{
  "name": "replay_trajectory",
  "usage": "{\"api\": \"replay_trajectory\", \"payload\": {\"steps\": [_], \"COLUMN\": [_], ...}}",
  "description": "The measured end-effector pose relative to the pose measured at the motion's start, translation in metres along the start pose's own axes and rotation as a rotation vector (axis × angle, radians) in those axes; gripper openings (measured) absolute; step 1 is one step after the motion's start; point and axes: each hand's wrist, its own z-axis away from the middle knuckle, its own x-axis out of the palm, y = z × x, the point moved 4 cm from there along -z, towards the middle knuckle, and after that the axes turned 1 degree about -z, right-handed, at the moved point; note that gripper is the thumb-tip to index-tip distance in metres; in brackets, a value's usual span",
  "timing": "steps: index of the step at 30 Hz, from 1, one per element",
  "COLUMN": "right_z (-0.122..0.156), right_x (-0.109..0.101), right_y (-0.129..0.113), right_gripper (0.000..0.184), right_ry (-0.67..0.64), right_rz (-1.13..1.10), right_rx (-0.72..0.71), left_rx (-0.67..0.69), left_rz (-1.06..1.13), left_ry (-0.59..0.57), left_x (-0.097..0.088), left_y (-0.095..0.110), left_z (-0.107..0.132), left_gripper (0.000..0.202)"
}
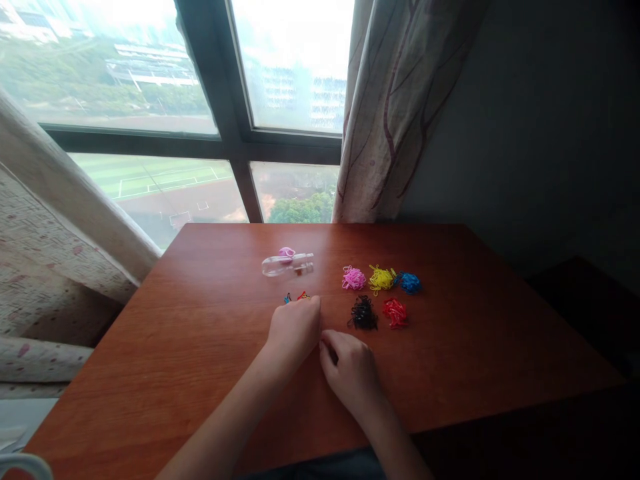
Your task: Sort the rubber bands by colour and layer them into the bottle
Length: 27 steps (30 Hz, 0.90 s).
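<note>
My left hand (295, 325) is closed over a small mixed-colour cluster of rubber bands (302, 295), whose blue, red and yellow ends show past the knuckles. Its fingertips are hidden. Just right of it and a little nearer, my right hand (353, 363) has thumb and forefinger pinched together; whatever lies between them is too small to make out. Sorted bands sit to the right in separate piles: pink rubber bands (354, 277), yellow rubber bands (382, 279), blue rubber bands (410, 283), black rubber bands (363, 313) and red rubber bands (395, 313).
A clear plastic container (275, 267), bottle-like and lying on its side, rests behind my left hand with a pink piece (287, 253) on it. The brown wooden table (210, 353) ends at a window (295, 80) with curtains (395, 100) beside it.
</note>
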Motion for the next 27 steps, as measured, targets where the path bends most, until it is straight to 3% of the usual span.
{"api": "replay_trajectory", "payload": {"steps": [6,10,15,20,27], "right_z": [0.0,0.0,0.0,0.007,0.017], "right_x": [0.0,0.001,0.001,0.001,0.003], "right_y": [0.001,0.001,0.0,0.0,0.004], "right_gripper": [0.019,0.02,0.02,0.019,0.016], "right_ry": [-0.002,0.004,0.005,-0.001,-0.01], "right_rz": [-0.015,-0.025,-0.002,-0.015,0.022], "right_rx": [-0.001,-0.006,-0.014,-0.021,-0.013], "left_rx": [0.023,0.038,0.05,0.166,0.296], "left_rz": [0.054,0.357,0.641,0.679,0.5], "left_ry": [0.054,0.182,0.205,0.178,0.083], "left_x": [-0.003,-0.008,-0.003,-0.003,-0.009], "left_y": [-0.003,-0.014,-0.021,0.0,0.041], "left_z": [0.001,0.001,0.0,-0.003,-0.021], "left_gripper": [0.018,0.014,0.017,0.015,0.018]}}
